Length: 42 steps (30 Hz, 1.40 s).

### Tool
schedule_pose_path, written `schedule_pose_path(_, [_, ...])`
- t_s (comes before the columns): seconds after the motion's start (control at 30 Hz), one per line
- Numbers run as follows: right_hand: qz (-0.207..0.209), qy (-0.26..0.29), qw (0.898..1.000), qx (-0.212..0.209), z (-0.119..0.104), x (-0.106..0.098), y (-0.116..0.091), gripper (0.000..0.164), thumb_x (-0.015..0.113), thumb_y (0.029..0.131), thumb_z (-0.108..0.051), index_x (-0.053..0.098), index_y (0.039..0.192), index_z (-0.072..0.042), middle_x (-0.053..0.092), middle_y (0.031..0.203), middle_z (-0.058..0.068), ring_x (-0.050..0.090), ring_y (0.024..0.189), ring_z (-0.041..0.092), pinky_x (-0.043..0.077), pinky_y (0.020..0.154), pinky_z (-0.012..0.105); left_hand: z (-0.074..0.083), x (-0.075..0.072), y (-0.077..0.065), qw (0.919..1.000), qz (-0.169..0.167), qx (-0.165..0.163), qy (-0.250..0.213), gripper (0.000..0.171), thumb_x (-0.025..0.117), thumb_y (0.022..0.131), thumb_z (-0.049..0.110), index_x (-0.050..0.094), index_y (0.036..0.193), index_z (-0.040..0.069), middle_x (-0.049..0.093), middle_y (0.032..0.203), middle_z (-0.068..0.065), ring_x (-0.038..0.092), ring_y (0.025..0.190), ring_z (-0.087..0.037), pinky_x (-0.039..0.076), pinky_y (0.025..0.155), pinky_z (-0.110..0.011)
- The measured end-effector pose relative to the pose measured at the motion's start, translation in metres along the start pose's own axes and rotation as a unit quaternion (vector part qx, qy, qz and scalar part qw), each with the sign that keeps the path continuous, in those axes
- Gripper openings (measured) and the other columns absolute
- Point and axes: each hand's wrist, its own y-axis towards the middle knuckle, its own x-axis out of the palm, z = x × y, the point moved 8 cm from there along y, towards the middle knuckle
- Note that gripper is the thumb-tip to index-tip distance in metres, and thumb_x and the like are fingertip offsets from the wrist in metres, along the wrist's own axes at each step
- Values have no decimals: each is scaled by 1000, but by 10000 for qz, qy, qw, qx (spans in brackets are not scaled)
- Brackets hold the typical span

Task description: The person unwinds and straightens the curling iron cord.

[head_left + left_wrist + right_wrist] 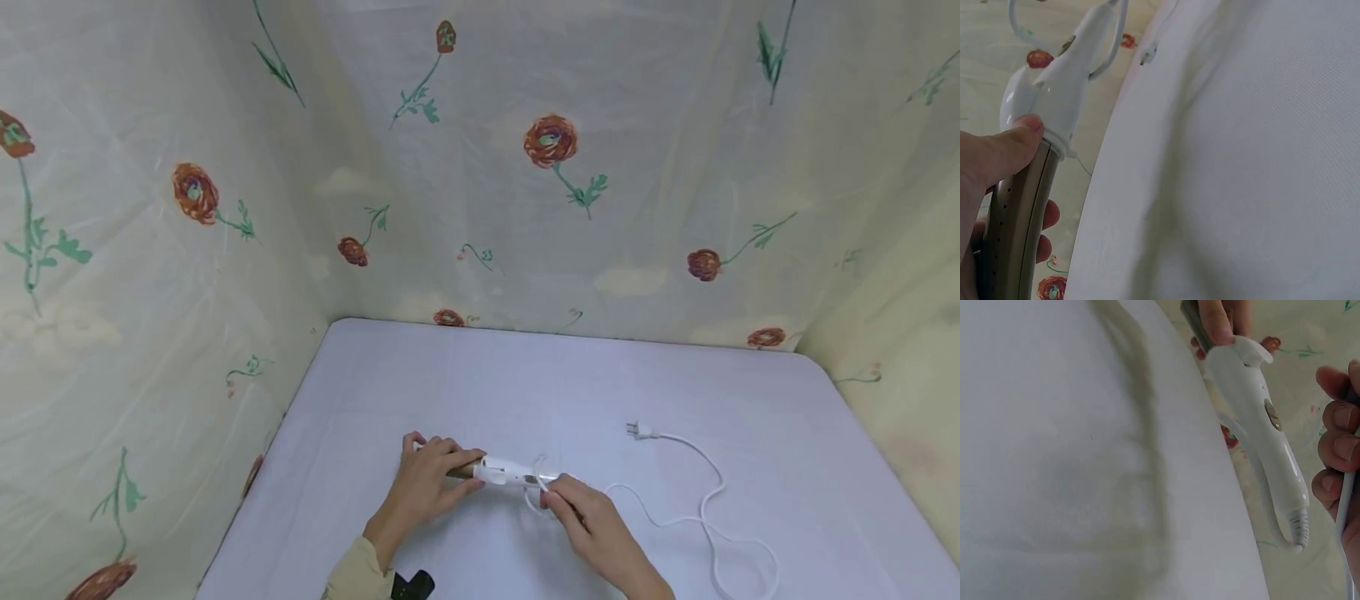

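A curling iron with a white handle (502, 472) and a brownish-gold barrel (1019, 219) is held above the white table. My left hand (431, 477) grips the barrel, its thumb lying against the base of the handle in the left wrist view. Curled fingers of my right hand (1338, 440) hold the white cord (1345, 509). Part of that cord loops alongside the handle, from its ribbed end (1299, 528). A brown button (1272, 415) shows on the handle. The palm side of my left hand is mostly hidden in the head view.
The rest of the cord (705, 500) winds in loose curves over the right side of the table (480, 383). Its two-pin plug (641, 431) lies beyond my right hand. Flower-patterned cloth (480, 167) hangs behind and on both sides.
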Motion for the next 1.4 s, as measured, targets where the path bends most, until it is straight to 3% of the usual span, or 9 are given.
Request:
schedule_pose_path(0.2, [226, -355, 9991, 40, 21, -18, 1, 19, 57, 90, 1, 61, 84, -16, 57, 79, -11, 46, 69, -5, 41, 60, 16, 5, 4, -4, 9978, -404, 208, -492, 39, 65, 82, 53, 66, 117, 37, 67, 96, 15, 59, 86, -4, 25, 90, -46])
schedule_pose_path(0.33, [210, -394, 9986, 282, 37, -23, 4, 21, 56, 92, -2, 61, 83, -20, 56, 78, -14, 44, 67, -4, 41, 59, 18, 8, 5, -4, 9950, -472, 421, -771, 39, 62, 83, 56, 64, 118, 39, 66, 95, 18, 56, 86, -1, 24, 90, -45])
schedule_pose_path(0.47, [162, -372, 9980, 477, 48, -23, 4, 21, 55, 93, -5, 62, 84, -23, 58, 80, -15, 47, 67, -4, 43, 60, 20, 11, 6, -6, 9906, -562, 632, -1073, 39, 61, 83, 57, 63, 119, 40, 65, 96, 19, 55, 87, 1, 24, 91, -45])
schedule_pose_path(0.7, [-1, -528, 9972, 535, 58, -16, 1, 15, 56, 93, -7, 66, 87, -16, 63, 83, -11, 58, 75, 2, 48, 67, 23, 16, 2, -6, 9796, -658, 871, -1686, 38, 66, 84, 48, 64, 120, 35, 66, 98, 17, 55, 89, 1, 23, 89, -46])
schedule_pose_path(1.0, [-602, -313, 9875, 1422, 74, 1, -2, 12, 55, 95, -17, 67, 95, -17, 66, 88, -10, 62, 79, 6, 50, 70, 23, 14, -3, 9, 9724, -409, 710, -2183, 39, 66, 84, 47, 63, 121, 35, 66, 105, 17, 57, 95, -1, 22, 89, -44])
schedule_pose_path(1.07, [-677, -260, 9869, 1438, 75, 6, -7, 11, 57, 94, -15, 67, 98, -17, 66, 89, -8, 61, 79, 5, 50, 71, 22, 11, -3, 10, 9739, -313, 575, -2172, 39, 66, 83, 48, 63, 120, 36, 65, 105, 18, 57, 97, -2, 22, 89, -43])
schedule_pose_path(1.27, [-566, -606, 9928, 865, 70, 20, -20, 12, 58, 94, -16, 69, 95, -16, 68, 85, -12, 62, 80, 2, 51, 73, 24, 0, -4, 17, 9826, 265, 188, -1829, 40, 70, 80, 46, 64, 118, 34, 67, 100, 17, 57, 92, -3, 23, 88, -43])
schedule_pose_path(1.33, [-585, -682, 9914, 948, 71, 24, -24, 13, 57, 94, -20, 70, 92, -17, 67, 83, -14, 62, 79, 2, 51, 73, 25, -4, -3, 20, 9854, 460, 111, -1638, 41, 72, 79, 44, 65, 117, 31, 68, 99, 15, 57, 90, -4, 23, 86, -42])
schedule_pose_path(1.4, [-714, -616, 9871, 1292, 75, 27, -29, 15, 55, 95, -23, 69, 92, -19, 66, 84, -17, 62, 80, 1, 50, 74, 25, -7, -1, 24, 9874, 608, 37, -1462, 41, 73, 78, 43, 66, 116, 30, 68, 99, 13, 57, 89, -6, 23, 85, -42])
